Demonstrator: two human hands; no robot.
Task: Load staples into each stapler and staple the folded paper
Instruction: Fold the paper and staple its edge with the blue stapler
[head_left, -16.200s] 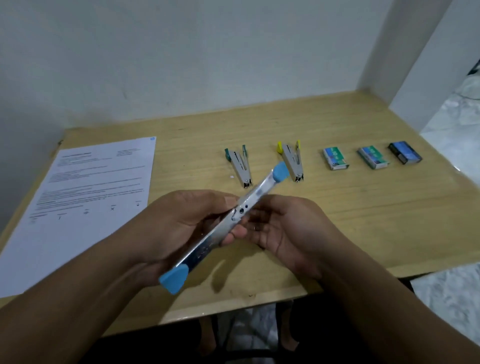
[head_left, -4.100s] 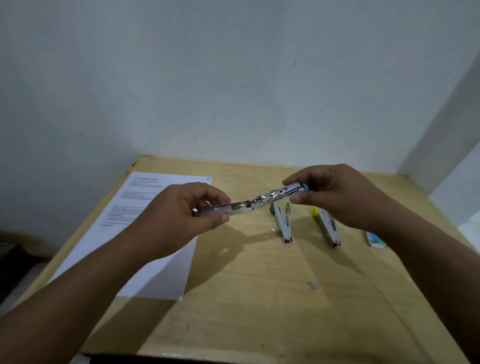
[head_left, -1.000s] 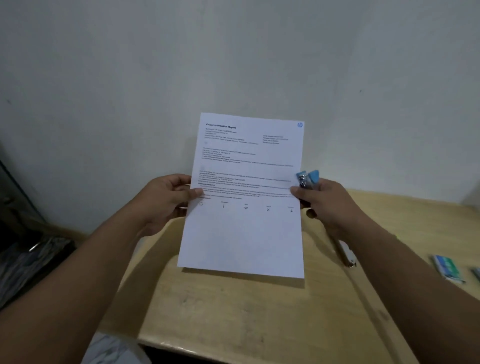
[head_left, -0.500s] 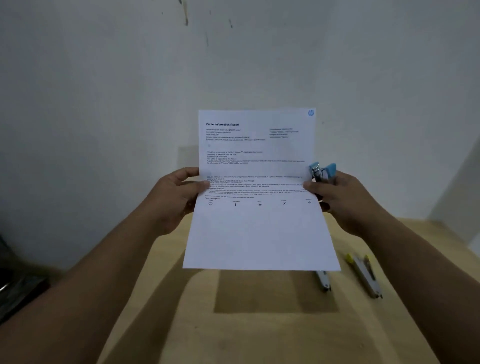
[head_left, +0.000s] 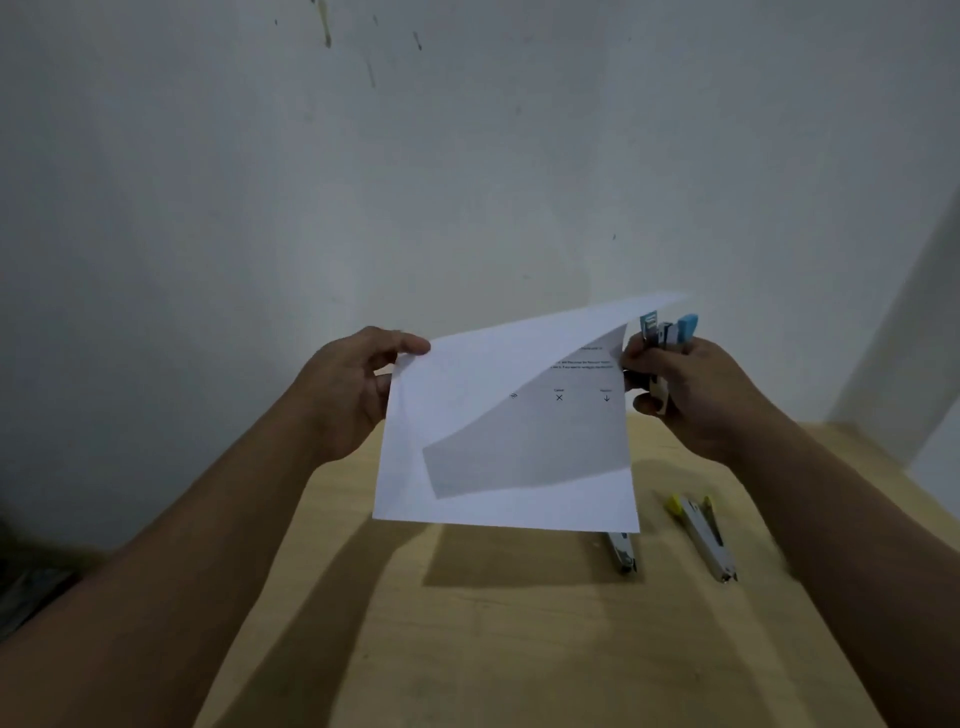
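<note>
I hold a white printed sheet of paper (head_left: 467, 405) up in the air over the wooden table (head_left: 519, 623). Its top half bends down toward me over the lower half. My left hand (head_left: 348, 395) pinches the sheet's left edge. My right hand (head_left: 691, 389) grips the blue-tipped stapler (head_left: 670, 332), which sticks up from my fist, and also touches the paper's right edge. A yellow-tipped stapler (head_left: 701, 535) lies on the table at the right. Only the metal end of a second stapler (head_left: 622, 553) shows below the sheet.
A pale wall (head_left: 467, 156) rises straight behind the table, and a white pillar (head_left: 909, 338) stands at the right. Dark clutter (head_left: 31, 587) sits off the table's left side. The staple boxes are out of view.
The sheet stood flat and upright half a second ago; now its top half has bent forward and down over the lower half. Both hands hold where they did.
</note>
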